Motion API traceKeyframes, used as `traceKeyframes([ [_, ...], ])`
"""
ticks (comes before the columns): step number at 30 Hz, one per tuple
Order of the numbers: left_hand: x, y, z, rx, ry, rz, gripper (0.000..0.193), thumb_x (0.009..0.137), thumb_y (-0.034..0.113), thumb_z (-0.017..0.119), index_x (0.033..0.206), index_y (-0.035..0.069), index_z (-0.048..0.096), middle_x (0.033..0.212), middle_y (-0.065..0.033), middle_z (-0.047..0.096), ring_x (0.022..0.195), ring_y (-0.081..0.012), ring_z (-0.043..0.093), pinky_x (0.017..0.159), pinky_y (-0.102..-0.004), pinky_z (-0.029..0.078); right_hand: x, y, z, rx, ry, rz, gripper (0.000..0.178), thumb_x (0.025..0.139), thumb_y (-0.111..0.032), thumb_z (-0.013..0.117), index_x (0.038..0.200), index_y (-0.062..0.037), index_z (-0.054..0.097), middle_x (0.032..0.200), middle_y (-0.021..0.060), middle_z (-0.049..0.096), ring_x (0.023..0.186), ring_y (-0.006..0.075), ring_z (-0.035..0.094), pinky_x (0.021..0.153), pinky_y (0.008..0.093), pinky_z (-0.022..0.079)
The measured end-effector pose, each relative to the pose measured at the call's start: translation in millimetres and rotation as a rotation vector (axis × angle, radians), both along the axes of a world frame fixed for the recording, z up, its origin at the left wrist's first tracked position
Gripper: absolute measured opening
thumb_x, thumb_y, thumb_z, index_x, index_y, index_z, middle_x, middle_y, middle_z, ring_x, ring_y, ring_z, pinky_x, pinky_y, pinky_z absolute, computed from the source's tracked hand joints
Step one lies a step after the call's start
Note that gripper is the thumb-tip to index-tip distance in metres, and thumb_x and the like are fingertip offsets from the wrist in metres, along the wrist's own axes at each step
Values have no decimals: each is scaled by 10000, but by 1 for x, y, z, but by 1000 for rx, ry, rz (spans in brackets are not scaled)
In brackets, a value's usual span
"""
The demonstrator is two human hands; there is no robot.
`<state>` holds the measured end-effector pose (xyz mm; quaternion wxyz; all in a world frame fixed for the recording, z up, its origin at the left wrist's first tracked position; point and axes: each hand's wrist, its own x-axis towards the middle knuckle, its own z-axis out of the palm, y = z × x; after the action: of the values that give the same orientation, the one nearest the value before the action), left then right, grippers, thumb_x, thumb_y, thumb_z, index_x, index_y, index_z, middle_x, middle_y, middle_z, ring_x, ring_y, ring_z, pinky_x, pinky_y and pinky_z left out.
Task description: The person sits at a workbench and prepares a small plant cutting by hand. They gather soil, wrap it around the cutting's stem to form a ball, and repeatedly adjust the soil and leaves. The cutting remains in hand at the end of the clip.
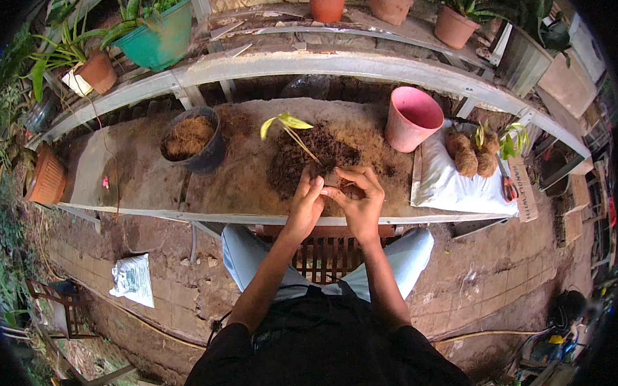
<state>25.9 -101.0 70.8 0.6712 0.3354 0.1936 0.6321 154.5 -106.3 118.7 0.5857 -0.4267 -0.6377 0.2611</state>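
Over the near edge of the bench, my left hand (305,206) and my right hand (360,199) close together round the dark root clump of a young plant (301,144). Its thin stem leans up and to the left, ending in a few yellow-green leaves. My fingers partly cover the roots. Just beyond them lies a heap of dark loose soil (284,168). To the right stands an upright pink pot (405,135). On the left, a black pot (206,156) holds brown coconut fibre (188,136).
A white sack (437,179) lies at the bench's right end, bearing fibre-wrapped plants (465,161) and red-handled scissors (509,188). A terracotta pot (45,175) sits at the left end. Behind the bench run metal rails (302,65) and shelves with potted plants (456,24).
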Motion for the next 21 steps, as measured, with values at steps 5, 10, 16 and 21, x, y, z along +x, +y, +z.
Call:
traceKeyframes([
  [5,11,4,11,-75,-25,84,360,1008,328,502,1310,134,462,1157,-60,559,1097,-171,547,944,-343,444,-7,-7,5,76,-123,-69,425,653,-100,852,1043,3,717,984,114,616,913,246,634,806,324,518],
  [10,20,16,45,-224,73,283,301,970,388,558,1171,165,542,982,-51,599,850,-145,607,753,-311,515,-17,-11,2,172,-210,3,467,814,-25,704,1262,38,590,1097,168,562,992,303,600,870,361,487],
  [16,27,26,52,-157,-133,228,455,981,493,427,1130,90,577,998,-95,625,909,-196,619,802,-367,515,-15,-6,18,179,-198,-62,442,772,-67,761,1191,15,646,1016,149,566,929,265,588,824,334,481],
  [21,43,27,61,-83,-182,240,619,980,556,333,1104,4,584,1027,-118,632,967,-235,618,836,-385,505,-15,-1,23,99,34,-198,373,655,-41,843,987,31,689,848,100,554,811,220,582,777,321,478],
])
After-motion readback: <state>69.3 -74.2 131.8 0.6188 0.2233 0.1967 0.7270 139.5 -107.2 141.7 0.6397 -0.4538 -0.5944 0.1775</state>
